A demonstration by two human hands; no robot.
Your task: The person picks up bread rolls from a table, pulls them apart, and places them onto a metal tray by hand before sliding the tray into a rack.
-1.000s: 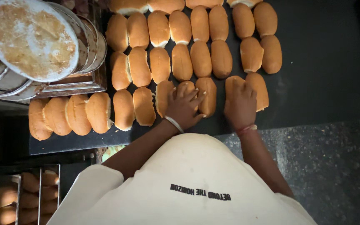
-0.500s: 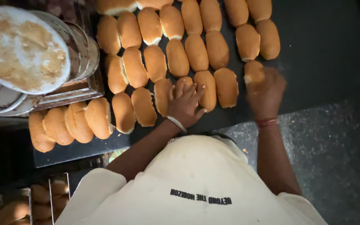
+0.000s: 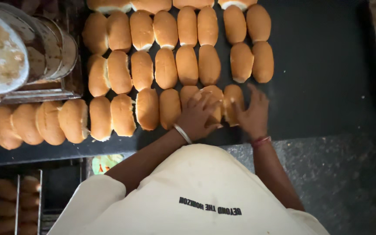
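Observation:
Rows of golden oblong buns (image 3: 166,67) lie side by side on a dark flat sheet (image 3: 327,65). My left hand (image 3: 196,116), a silver bangle on its wrist, rests with spread fingers on top of the buns at the right end of the nearest row (image 3: 214,98). My right hand (image 3: 252,112), a red thread at its wrist, lies flat with fingers apart against the right side of the last bun (image 3: 233,96) in that row. Neither hand is closed around anything. My white shirt fills the bottom of the view.
A stack of round floury metal pans (image 3: 5,56) stands at the upper left on a metal frame. More buns (image 3: 40,122) extend left along the sheet's near edge. A rack with buns (image 3: 18,200) sits at lower left. Speckled grey surface (image 3: 340,174) lies right.
My right hand lifted a bun from the far right, brought it left and set it at the end of the near row. My left hand stayed on the buns.

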